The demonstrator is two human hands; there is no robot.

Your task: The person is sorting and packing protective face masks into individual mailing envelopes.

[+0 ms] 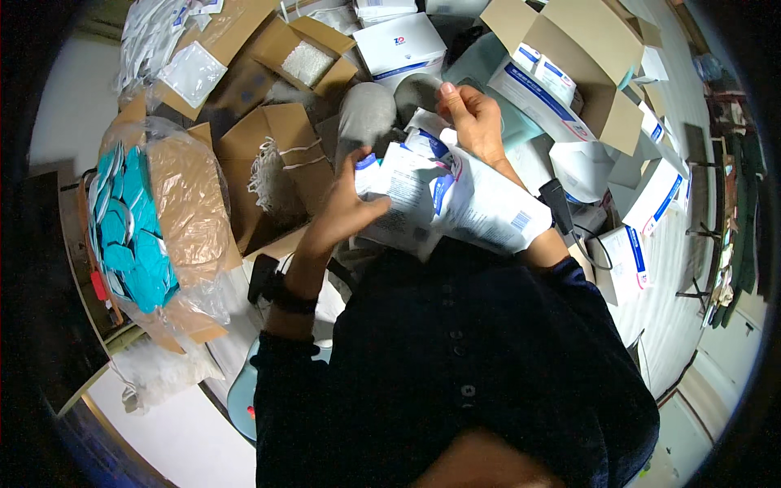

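Note:
White packets with blue print [399,191] are bunched in front of my chest. My left hand [346,210] curls around their left edge, thumb on the near face and fingers at the top beside a blue end. My right hand [473,120] is raised just above the bunch, with thumb and forefinger pressed together. Whether anything is pinched there is too small to make out. Another large white packet [496,211] lies across my right forearm. My grey-clad knees [366,118] show just beyond the packets.
On the left, a plastic-lined box holds teal packets [126,220]. Open cardboard boxes with white cords [264,175] and small white pieces [307,63] stand ahead. A white carton [400,45] sits beyond my knees. A large cardboard box [598,49] with white cartons and several loose cartons [625,262] crowd the right.

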